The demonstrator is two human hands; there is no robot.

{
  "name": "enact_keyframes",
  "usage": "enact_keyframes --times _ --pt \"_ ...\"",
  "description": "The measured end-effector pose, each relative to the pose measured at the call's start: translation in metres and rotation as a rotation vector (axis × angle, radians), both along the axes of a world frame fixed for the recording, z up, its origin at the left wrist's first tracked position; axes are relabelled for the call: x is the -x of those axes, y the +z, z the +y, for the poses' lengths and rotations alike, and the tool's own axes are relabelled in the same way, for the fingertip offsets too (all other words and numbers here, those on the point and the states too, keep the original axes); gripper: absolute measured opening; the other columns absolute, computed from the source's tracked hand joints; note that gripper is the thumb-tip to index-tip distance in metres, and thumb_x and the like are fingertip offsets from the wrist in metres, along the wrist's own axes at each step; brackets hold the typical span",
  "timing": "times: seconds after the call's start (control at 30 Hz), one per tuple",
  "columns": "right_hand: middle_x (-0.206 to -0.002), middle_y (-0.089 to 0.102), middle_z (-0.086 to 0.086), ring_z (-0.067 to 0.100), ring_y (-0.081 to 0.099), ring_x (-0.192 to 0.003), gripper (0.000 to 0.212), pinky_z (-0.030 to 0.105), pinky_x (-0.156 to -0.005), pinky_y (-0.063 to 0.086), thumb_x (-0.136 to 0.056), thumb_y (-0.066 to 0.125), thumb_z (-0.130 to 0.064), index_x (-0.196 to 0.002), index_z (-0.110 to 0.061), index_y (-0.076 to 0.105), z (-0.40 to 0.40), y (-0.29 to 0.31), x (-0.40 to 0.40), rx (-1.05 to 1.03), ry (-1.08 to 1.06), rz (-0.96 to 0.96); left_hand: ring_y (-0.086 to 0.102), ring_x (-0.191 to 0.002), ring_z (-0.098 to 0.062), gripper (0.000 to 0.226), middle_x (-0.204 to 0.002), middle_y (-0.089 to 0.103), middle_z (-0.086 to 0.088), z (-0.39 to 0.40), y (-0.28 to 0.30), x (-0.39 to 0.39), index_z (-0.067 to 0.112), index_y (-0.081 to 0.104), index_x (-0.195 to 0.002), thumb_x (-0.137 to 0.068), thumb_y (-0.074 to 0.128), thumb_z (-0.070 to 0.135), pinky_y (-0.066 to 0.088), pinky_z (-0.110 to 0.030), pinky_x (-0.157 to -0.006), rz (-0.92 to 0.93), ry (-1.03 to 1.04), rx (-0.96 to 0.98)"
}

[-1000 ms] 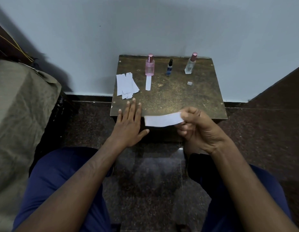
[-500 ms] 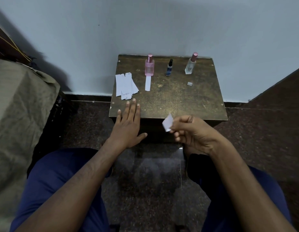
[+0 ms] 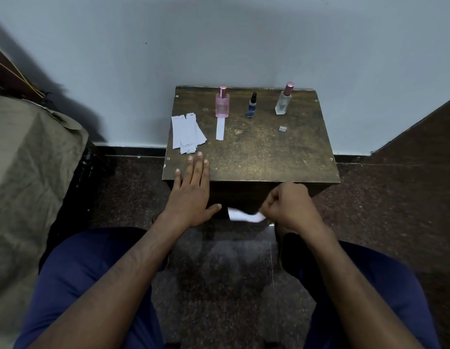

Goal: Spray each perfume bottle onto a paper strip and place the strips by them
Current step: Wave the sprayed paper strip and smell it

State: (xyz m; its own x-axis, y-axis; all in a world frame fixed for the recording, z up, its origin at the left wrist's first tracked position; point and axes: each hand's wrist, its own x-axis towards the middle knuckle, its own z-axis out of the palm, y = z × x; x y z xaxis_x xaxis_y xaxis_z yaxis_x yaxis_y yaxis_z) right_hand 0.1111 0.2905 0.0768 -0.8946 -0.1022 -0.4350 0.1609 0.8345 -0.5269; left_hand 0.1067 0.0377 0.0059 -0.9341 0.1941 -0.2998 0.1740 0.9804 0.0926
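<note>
Three perfume bottles stand along the back of a small brown table (image 3: 269, 157): a pink bottle (image 3: 222, 104), a small dark blue bottle (image 3: 252, 106) and a clear bottle with a pink cap (image 3: 284, 100). One paper strip (image 3: 220, 129) lies in front of the pink bottle. A pile of several loose strips (image 3: 187, 133) sits at the table's left. My left hand (image 3: 192, 190) rests flat on the table's front left edge. My right hand (image 3: 287, 206) pinches a white paper strip (image 3: 244, 214), blurred, below the table's front edge.
A tiny grey cap or block (image 3: 283, 128) lies in front of the clear bottle. A cloth-covered object (image 3: 30, 172) stands to the left. The table stands against a pale wall (image 3: 219, 41), on a dark speckled floor. My knees in blue trousers fill the bottom.
My right hand has dropped from table-edge height to below the front edge, turning the strip it holds. My left hand has stayed flat on the table.
</note>
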Motion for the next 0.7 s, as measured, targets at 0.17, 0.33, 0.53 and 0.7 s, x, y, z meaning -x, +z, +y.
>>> enact_keyframes --times 0.17,0.33,0.53,0.7 --pt "-0.068 0.074 0.005 0.010 0.065 -0.057 0.005 0.021 -0.057 0.054 -0.086 0.084 -0.008 -0.082 -0.011 0.082 -0.005 0.014 -0.003 0.712 -0.082 -0.181 -0.032 -0.158 -0.038 0.126 -0.168 -0.040 -0.017 0.001 0.001 0.001 0.003 -0.025 -0.163 -0.096 0.060 0.067 -0.004 -0.061 -0.129 -0.023 -0.015 0.010" --pt "-0.070 0.071 0.004 0.009 0.060 -0.055 0.012 0.018 -0.054 0.052 -0.086 0.080 -0.005 -0.078 -0.014 0.082 -0.007 0.028 -0.001 0.935 -0.166 -0.369 -0.032 -0.158 -0.039 0.125 -0.168 -0.038 -0.020 0.002 0.001 0.000 0.000 -0.024 -0.163 -0.097 0.056 0.070 -0.005 -0.060 -0.129 -0.036 -0.043 -0.007" --pt "-0.065 0.074 -0.003 0.005 0.065 -0.057 0.007 0.026 -0.062 0.057 -0.085 0.086 -0.013 -0.079 -0.016 0.084 -0.002 0.005 -0.002 0.371 -0.037 -0.088 -0.030 -0.159 -0.037 0.126 -0.168 -0.038 -0.021 0.003 0.000 -0.003 -0.001 -0.024 -0.163 -0.096 0.055 0.072 -0.004 -0.050 -0.132 -0.007 -0.066 -0.031" --pt "-0.066 0.061 0.002 0.007 0.053 -0.054 0.014 0.020 -0.053 0.048 -0.075 0.090 -0.016 -0.077 -0.012 0.077 -0.008 0.039 -0.003 1.465 -0.135 -0.401 -0.030 -0.160 -0.035 0.125 -0.169 -0.036 -0.019 0.004 0.003 -0.005 0.002 -0.021 -0.164 -0.095 0.059 0.069 -0.005 -0.048 -0.133 -0.008 -0.075 -0.069"
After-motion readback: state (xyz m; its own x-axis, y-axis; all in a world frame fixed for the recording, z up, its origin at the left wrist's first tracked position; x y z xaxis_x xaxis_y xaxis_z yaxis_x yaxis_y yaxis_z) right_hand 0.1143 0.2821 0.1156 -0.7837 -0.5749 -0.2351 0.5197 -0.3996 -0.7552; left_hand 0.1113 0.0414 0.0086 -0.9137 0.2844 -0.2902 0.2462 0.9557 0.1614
